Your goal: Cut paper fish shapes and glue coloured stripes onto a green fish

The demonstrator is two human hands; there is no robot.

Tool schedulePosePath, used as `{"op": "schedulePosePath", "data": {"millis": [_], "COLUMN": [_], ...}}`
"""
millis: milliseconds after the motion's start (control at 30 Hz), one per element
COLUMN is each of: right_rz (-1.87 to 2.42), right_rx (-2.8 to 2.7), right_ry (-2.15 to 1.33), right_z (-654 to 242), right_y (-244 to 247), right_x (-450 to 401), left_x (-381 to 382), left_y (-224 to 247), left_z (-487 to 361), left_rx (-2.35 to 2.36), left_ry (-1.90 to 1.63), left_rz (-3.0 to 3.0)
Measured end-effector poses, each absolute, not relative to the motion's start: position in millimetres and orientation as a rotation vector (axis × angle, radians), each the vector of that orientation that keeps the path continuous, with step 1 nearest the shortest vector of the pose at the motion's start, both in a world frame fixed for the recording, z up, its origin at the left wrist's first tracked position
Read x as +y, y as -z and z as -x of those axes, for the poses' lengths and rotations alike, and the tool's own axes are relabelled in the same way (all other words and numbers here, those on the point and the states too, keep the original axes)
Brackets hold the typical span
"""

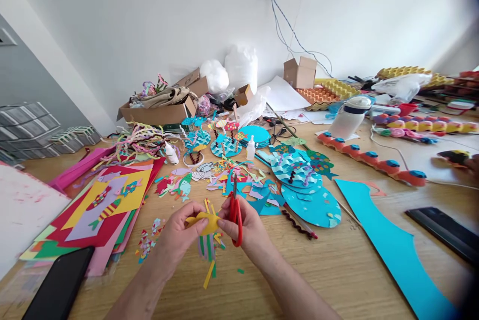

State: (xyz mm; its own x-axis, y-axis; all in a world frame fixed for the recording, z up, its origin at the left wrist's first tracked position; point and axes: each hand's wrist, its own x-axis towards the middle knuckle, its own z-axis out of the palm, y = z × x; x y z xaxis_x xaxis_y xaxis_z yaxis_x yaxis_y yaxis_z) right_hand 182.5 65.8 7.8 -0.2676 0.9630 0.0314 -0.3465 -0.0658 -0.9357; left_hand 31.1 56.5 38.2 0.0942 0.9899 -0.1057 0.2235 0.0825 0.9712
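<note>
One yellow paper cutout (210,223) sat pinched between left hand (182,230) and right hand (251,227).
I judged it light, easily creased (best held by edges); the right also gripped red scissors (235,204).

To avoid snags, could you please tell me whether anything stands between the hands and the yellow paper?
Nothing visible does: the left hand and right hand both touch the yellow paper; the right also holds red scissors.
</note>
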Motion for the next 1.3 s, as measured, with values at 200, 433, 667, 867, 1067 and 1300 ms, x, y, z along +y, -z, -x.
{"op": "schedulePosePath", "data": {"millis": [200,433,667,867,1067,1300], "right_rz": [0.968,1.030,0.959,0.919,0.960,0.967], "right_rx": [-1.371,-1.297,-1.120,-1.064,-1.004,-1.083], "right_ry": [-1.260,-1.057,-1.207,-1.442,-1.525,-1.551], "right_z": [-183.2,-187.7,-185.6,-178.0,-177.7,-167.9], "right_y": [-9.8,-7.3,-5.2,1.4,3.6,5.4], "right_x": [64.0,63.7,68.0,68.8,69.7,69.3], "left_x": [61.2,62.7,60.7,61.5,62.8,65.5], "left_y": [-36.7,-34.7,-27.9,-22.7,-24.6,-14.1], "left_z": [-23.8,-16.2,-14.1,-26.4,-28.2,-19.5], "left_rx": [1.340,1.425,1.262,1.152,1.015,1.106], "left_ry": [-0.691,-0.891,-1.295,-1.371,-1.457,-1.515], "left_rz": [-1.718,-1.622,-1.114,-1.006,-0.662,-0.471]}}
